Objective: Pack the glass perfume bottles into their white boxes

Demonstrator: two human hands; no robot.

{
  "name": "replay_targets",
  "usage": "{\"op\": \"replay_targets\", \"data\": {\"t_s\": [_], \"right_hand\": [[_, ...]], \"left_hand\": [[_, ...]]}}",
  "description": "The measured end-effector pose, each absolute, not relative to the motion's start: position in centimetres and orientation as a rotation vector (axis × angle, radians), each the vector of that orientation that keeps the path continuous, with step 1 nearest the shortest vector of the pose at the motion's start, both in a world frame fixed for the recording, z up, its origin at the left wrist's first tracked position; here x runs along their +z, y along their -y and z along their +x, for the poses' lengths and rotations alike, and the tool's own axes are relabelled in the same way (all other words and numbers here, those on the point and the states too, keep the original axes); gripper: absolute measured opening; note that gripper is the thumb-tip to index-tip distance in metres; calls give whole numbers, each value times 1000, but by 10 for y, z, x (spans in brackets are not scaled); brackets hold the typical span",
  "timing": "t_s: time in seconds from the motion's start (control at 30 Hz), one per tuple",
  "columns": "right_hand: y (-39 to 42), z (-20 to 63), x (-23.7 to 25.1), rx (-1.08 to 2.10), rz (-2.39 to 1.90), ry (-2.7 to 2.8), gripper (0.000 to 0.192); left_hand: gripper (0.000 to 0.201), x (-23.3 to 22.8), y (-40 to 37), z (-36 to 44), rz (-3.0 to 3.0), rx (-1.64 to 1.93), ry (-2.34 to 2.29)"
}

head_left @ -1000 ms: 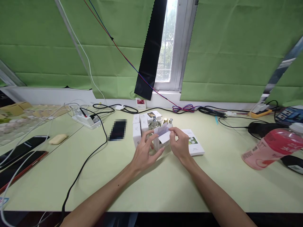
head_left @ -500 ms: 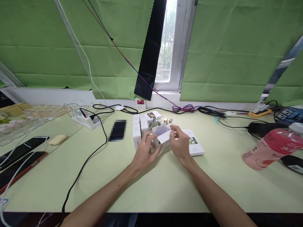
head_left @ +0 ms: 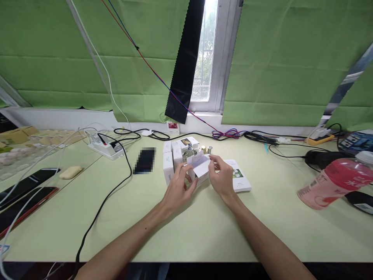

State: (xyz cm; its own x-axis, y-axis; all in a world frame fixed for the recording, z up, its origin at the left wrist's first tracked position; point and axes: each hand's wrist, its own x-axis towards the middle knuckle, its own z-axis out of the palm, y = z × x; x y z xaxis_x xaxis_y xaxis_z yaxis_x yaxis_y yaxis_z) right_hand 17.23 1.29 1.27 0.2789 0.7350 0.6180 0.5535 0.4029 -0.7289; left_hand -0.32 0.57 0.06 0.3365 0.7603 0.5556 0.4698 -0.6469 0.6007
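Observation:
Between my two hands a small white cardboard box (head_left: 201, 170) stands with its top flaps raised. My left hand (head_left: 179, 184) grips its left side, with fingers behind and thumb in front. Closed at the box's right edge, my right hand (head_left: 220, 175) pinches the flap side. Several closed white boxes (head_left: 168, 165) stand just left of my left hand. Behind the opened box are small bottles with silver caps (head_left: 210, 149) and a gold cap (head_left: 203, 149). A flat white box (head_left: 240, 177) with a flower picture lies by my right hand, partly covered by it.
A pink drink bottle (head_left: 332, 182) stands at the right. To the left lie a blurred dark phone-like object (head_left: 145, 160), a black cable (head_left: 101, 208), a white power strip (head_left: 107, 149) and two phones (head_left: 26, 184). Bundled cables (head_left: 227, 133) run along the back edge.
Almost nothing differs. Both hands stay on the white box, and its flaps have shifted only very slightly.

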Motion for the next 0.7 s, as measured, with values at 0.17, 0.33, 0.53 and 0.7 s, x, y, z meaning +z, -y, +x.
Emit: {"op": "replay_targets", "data": {"t_s": [0.17, 0.33, 0.53, 0.7], "right_hand": [[-13, 172, 14, 160, -1263, 1392, 33], [-13, 172, 11, 138, -1222, 1428, 34], [-14, 172, 10, 133, -1195, 1487, 35], [-14, 172, 10, 112, -1175, 1490, 34]], "left_hand": [[34, 0, -5, -4, 2269, 1209, -1106], [35, 0, -6, -3, 2262, 1212, -1110], [33, -2, -7, -3, 2258, 1231, -1099], [32, -2, -7, -4, 2258, 1233, -1094]]}}
